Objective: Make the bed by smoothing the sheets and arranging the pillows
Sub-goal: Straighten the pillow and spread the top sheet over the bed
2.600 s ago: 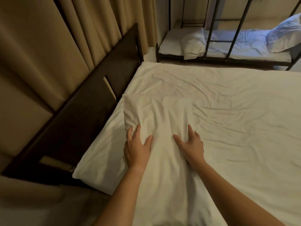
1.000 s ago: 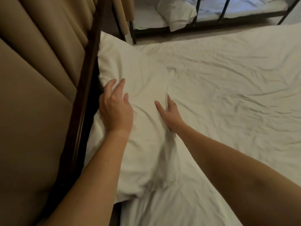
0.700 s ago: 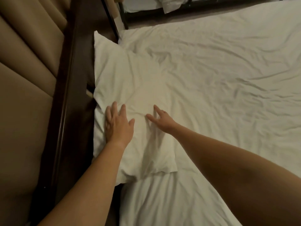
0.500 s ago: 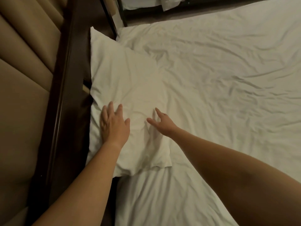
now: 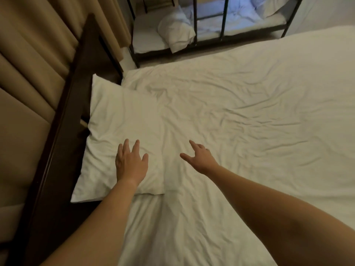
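From the head view, your left hand lies flat on the white pillow, fingers straight and spread. The pillow sits at the head of the bed, tight against the dark headboard. Your right hand is relaxed with fingers loosely extended, holding nothing, over the wrinkled white sheet just beside the pillow's edge.

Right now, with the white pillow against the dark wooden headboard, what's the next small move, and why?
Probably sweep the right hand across the wrinkled white sheet: the white pillow already lies against the dark wooden headboard under the flat left hand.
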`<state>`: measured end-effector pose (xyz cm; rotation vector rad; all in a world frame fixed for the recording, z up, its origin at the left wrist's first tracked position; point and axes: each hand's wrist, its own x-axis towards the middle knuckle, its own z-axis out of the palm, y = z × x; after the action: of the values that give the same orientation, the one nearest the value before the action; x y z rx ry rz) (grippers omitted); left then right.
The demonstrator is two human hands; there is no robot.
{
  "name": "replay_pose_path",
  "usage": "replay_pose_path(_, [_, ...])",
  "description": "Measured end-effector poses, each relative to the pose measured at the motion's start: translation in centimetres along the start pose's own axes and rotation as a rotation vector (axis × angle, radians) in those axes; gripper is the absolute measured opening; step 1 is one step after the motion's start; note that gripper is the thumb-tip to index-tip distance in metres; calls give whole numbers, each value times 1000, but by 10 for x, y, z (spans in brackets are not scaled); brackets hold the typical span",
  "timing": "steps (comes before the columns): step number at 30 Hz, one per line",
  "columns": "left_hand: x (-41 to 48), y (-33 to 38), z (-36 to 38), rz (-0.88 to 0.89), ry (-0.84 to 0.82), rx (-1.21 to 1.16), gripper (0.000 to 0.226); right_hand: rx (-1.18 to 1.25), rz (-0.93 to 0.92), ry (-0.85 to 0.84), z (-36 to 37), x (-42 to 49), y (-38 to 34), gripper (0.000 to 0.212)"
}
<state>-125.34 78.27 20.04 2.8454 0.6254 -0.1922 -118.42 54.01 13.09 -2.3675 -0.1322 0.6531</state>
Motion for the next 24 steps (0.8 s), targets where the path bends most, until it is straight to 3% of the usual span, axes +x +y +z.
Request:
replay_pose_path(10, [-147,192,8,110,6,-73,65,-318,-9,261,-156,-158,147,86])
replay_pose_path(17, [-211,313,24,215,-61,-99,64,-361,93,329,-246,-238,247,85])
replay_pose_path(24, [-217,417,56,357,-156,-77,65,-303,254,414,-319,-273,328,84])
